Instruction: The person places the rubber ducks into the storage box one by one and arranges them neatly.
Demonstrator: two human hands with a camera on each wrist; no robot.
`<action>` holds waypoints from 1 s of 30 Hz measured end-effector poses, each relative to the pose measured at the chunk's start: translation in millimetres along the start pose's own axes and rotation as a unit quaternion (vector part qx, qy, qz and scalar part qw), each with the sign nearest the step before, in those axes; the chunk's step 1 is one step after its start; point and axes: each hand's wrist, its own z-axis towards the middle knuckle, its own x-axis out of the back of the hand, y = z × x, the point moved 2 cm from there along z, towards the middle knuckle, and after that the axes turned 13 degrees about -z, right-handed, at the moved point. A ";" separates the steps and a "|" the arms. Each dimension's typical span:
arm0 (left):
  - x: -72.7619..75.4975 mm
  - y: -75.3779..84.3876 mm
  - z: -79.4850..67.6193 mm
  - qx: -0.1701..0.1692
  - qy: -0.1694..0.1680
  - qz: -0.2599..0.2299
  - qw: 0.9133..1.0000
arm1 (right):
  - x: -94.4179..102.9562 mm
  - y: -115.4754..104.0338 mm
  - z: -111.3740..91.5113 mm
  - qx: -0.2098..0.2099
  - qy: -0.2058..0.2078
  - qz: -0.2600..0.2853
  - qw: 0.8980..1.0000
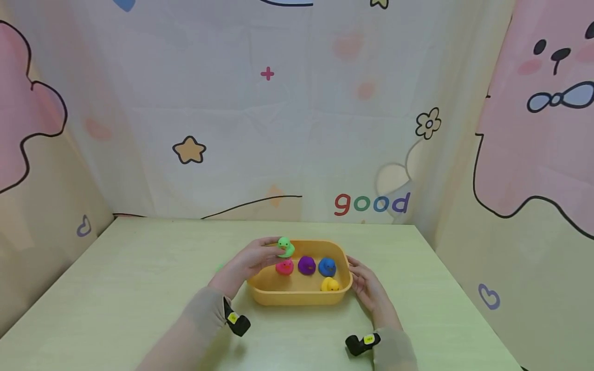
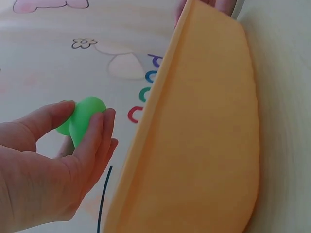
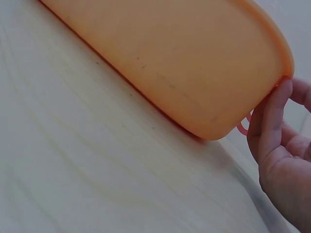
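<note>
My left hand (image 1: 254, 259) pinches a green toy duck (image 1: 285, 247) between thumb and fingers, above the left part of an orange plastic basin (image 1: 297, 298). In the left wrist view, the green duck (image 2: 87, 116) is partly covered by the fingers. Inside the basin sit a pink duck (image 1: 284, 267), a purple duck (image 1: 307, 265), a blue duck (image 1: 327, 267) and, near the front right corner, a yellow duck (image 1: 330, 284). My right hand (image 1: 368, 286) touches the basin's right end with its fingertips; the right wrist view shows its fingers (image 3: 274, 116) against the outer wall.
A small bit of something green (image 1: 220, 267) shows on the table behind my left wrist, mostly hidden. The basin stands on a pale wooden table (image 1: 139, 288). Printed cloth walls (image 1: 297, 129) enclose the table at the back and both sides.
</note>
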 end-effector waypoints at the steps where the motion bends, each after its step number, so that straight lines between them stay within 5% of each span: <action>1: -3.8 -2.2 2.1 0.000 -0.004 -0.001 1.000 | 0.5 0.1 0.1 0.000 -0.001 -0.001 1.000; 10: -31.9 -26.7 16.3 0.031 0.036 0.018 0.999 | 9.1 15.0 12.4 0.007 0.026 0.012 1.000; 16: -43.7 -39.1 15.9 0.050 0.031 0.057 0.997 | 9.5 15.7 12.4 0.017 0.014 -0.004 1.000; 23: -53.6 -40.4 10.4 0.043 0.041 0.190 0.980 | 7.8 13.5 13.1 0.004 0.010 0.012 1.000; 30: -59.3 -47.2 14.4 0.054 0.052 0.249 0.966 | 7.4 13.2 12.1 0.004 0.012 0.019 1.000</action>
